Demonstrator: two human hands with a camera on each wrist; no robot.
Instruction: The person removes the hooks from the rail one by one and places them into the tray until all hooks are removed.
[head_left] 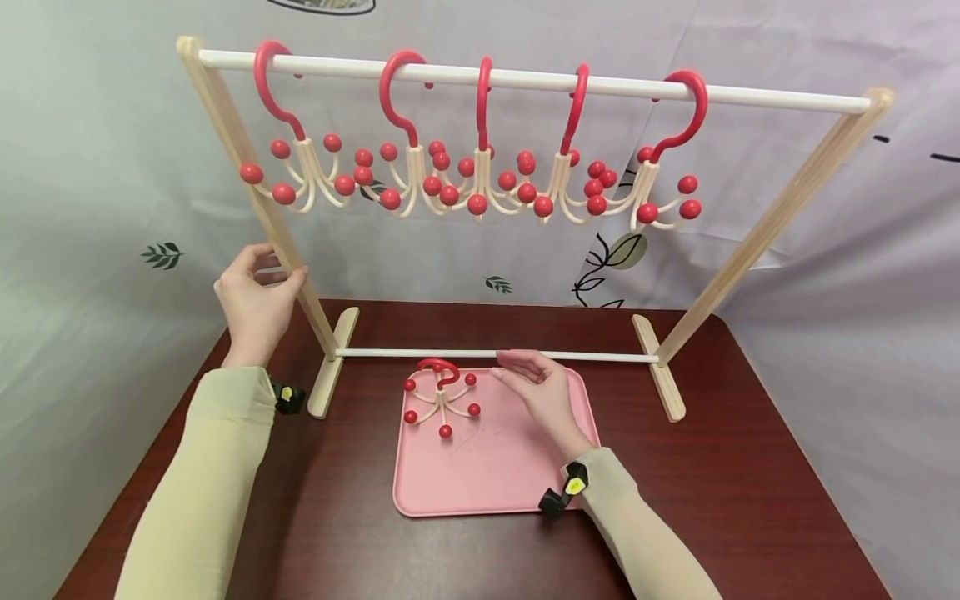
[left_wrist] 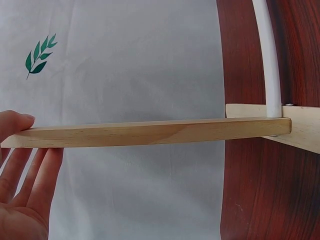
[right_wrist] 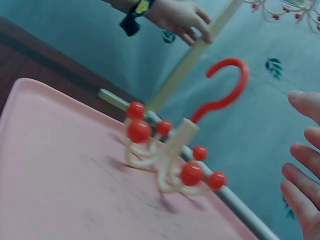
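Note:
My left hand (head_left: 255,308) holds the rack's left wooden post (left_wrist: 150,134) partway up, thumb on one side and fingers on the other. Over the right part of a pink tray (head_left: 480,479), my right hand (head_left: 546,392) is held with nothing in its fingers. To its left, a multi-arm hanger (head_left: 441,400) with a red hook and red ball tips stands upright on the tray. In the right wrist view, that hanger's hook (right_wrist: 240,85) points up, apart from the fingers (right_wrist: 300,160).
Several similar hangers hang by red hooks (head_left: 260,75) from the white top rail (head_left: 525,80). A white lower bar (head_left: 600,357) runs behind the tray between the wooden feet (head_left: 660,371). Patterned cloth (head_left: 450,258) backs the dark wooden table (head_left: 337,517).

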